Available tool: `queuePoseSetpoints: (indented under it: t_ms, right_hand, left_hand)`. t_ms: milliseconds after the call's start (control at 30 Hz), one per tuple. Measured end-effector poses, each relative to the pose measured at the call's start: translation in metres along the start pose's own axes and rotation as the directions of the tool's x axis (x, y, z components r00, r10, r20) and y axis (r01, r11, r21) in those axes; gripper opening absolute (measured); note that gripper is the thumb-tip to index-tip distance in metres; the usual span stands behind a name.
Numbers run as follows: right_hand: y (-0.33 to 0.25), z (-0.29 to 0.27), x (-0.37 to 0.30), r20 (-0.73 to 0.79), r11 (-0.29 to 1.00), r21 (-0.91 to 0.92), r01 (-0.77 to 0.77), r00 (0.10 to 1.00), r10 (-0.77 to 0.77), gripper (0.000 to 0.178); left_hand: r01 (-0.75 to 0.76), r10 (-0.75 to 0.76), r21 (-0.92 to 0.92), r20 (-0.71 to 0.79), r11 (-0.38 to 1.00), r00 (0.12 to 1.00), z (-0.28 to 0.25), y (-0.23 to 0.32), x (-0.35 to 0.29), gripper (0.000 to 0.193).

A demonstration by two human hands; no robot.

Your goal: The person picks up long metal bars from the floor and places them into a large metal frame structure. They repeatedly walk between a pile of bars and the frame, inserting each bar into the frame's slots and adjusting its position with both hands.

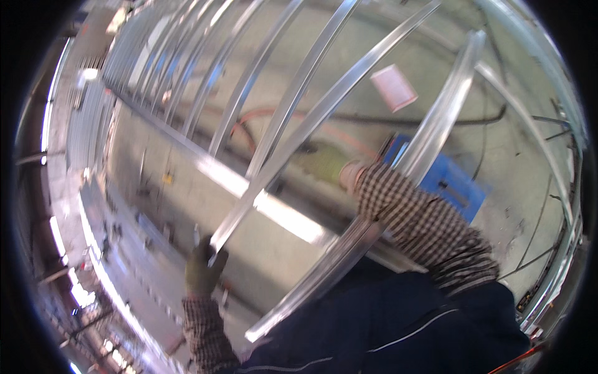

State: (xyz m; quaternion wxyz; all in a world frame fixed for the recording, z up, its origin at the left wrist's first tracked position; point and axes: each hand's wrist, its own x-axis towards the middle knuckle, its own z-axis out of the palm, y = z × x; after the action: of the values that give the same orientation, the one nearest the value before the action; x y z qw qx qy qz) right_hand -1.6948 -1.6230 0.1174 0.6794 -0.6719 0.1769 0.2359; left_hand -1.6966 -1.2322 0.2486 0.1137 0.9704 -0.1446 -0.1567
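Long shiny metal channels lie side by side, crossing a metal rail (289,219). My left hand (204,271), in a dull green glove, is closed round the near end of one metal channel (311,120), which slants up and away to the right. My right hand (324,163), in a similar glove, reaches out just right of that channel, beyond the rail. Motion smears its fingers, and I cannot make out what they hold or touch. Under my right forearm passes another metal channel (314,283), its near end in front of my body.
A blue box-like object (455,187) sits on the floor right of my right forearm. Beyond it lies a pink-and-white rectangular packet (394,87). Dark and orange hoses (423,119) run across the pale floor. More channels (240,103) stand in a row at the far left.
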Motion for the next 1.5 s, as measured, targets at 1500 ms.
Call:
queuePoseSetpoints:
  t_ms: [1500]
  right_hand:
    - [-0.055,-0.170,0.071,-0.691,0.514,0.664,0.542,0.708,0.145,0.040]
  left_hand:
    - [-0.350,0.398,-0.304,0.113,0.886,0.910,0.106,0.197,0.144,0.075]
